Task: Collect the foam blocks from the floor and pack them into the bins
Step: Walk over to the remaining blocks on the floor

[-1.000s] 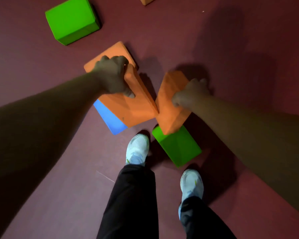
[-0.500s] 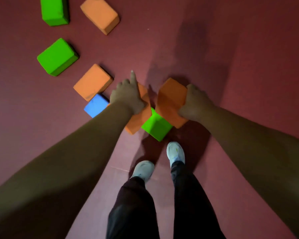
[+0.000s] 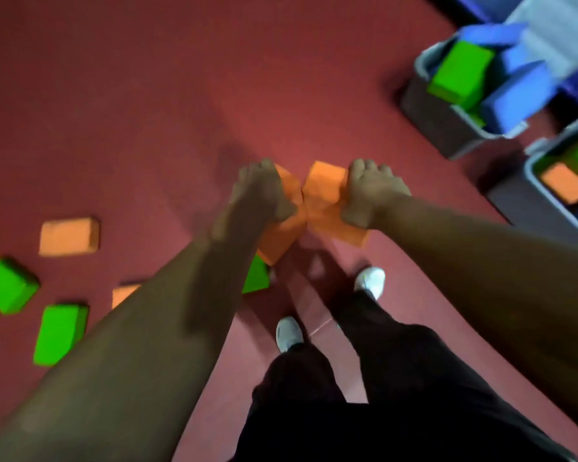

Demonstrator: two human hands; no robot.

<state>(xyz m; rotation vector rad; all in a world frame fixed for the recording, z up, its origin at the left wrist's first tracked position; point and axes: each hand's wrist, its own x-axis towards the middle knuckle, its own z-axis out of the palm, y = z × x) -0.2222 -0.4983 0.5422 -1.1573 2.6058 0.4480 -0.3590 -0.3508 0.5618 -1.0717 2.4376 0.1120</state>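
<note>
Fingers [image 3: 364, 168] of right hand [image 3: 369, 195] curled over an orange block [image 3: 324, 195]; left hand [image 3: 257, 191] likewise wrapped round a second orange block [image 3: 277, 241]. Blocks touch, held above the floor [image 3: 147, 111]. Loose green block [image 3: 5, 290] and orange one [image 3: 68, 235] near floor's left edge. Two grey bins [image 3: 444, 125], part-filled, at far-right corner.

**Q:** how many blocks can you count?

**A:** five orange [image 3: 327, 201], five green [image 3: 7, 285], maybe three blue [image 3: 514, 91] but they're blurry.

**Q:** bins?

**A:** two grey bins [image 3: 447, 125]. Plus two white shoes [image 3: 370, 281].
</note>
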